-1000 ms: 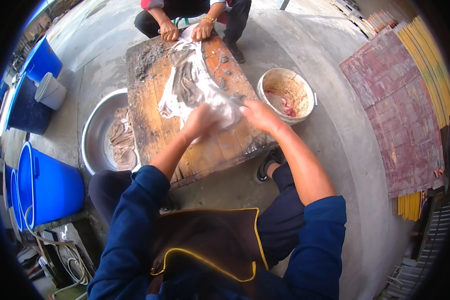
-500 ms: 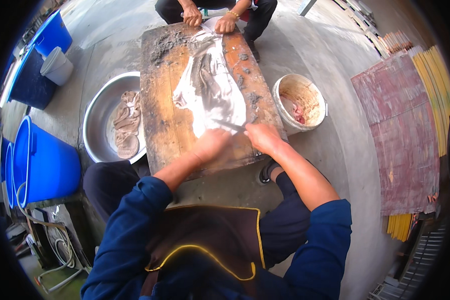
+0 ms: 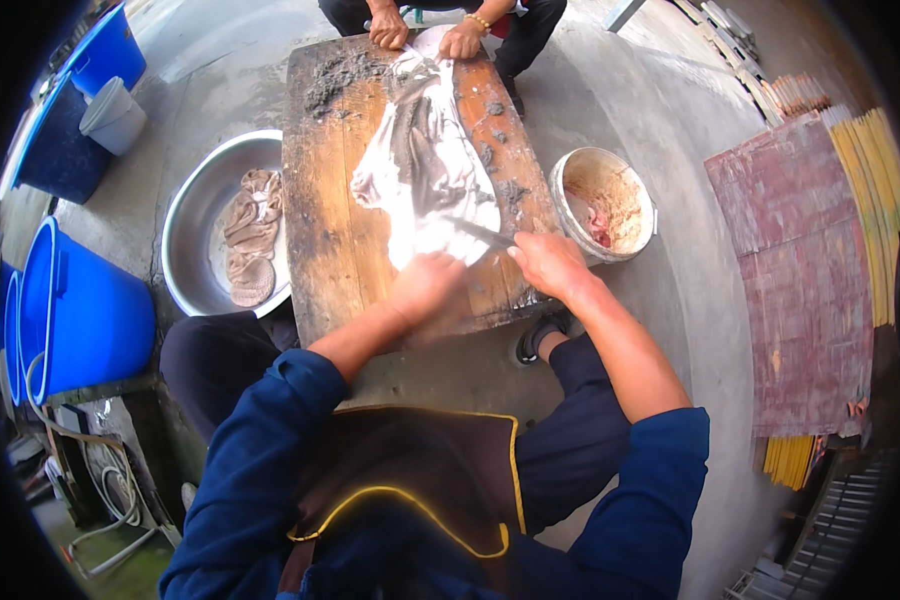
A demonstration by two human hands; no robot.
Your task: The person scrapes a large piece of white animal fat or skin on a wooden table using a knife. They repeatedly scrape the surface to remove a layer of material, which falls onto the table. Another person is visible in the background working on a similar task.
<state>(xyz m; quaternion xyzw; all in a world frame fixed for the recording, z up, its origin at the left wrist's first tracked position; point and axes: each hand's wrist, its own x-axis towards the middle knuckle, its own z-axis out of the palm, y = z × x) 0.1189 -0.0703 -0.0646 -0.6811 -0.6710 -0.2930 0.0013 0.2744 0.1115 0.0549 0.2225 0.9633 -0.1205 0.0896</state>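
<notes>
A wet, white-and-grey piece of tripe [image 3: 440, 185] lies spread along the wooden board [image 3: 320, 220], dark grey matter still streaking its middle. My left hand [image 3: 428, 285], slightly blurred, grips its near edge, fingers closed. In my right hand [image 3: 550, 264] is a knife [image 3: 478, 231]; the blade points left and lies against the lower right part of the tripe. Across the board a co-worker's two hands, one at the far left [image 3: 388, 28] and one with a beaded bracelet [image 3: 462, 38], hold the tripe's far end.
Grey scrapings [image 3: 335, 82] sit on the board. Left of it, a metal basin [image 3: 185, 245] holds brownish tripe [image 3: 252, 235]; on the right stands a white bucket [image 3: 642, 240] with pale and reddish scraps. Blue tubs [image 3: 105, 320] line the left, and a reddish panel [image 3: 795, 290] is at the right.
The knife and my right hand have moved slightly right and up. My left hand stays at the tripe's near edge. The whole view has shifted a little.
</notes>
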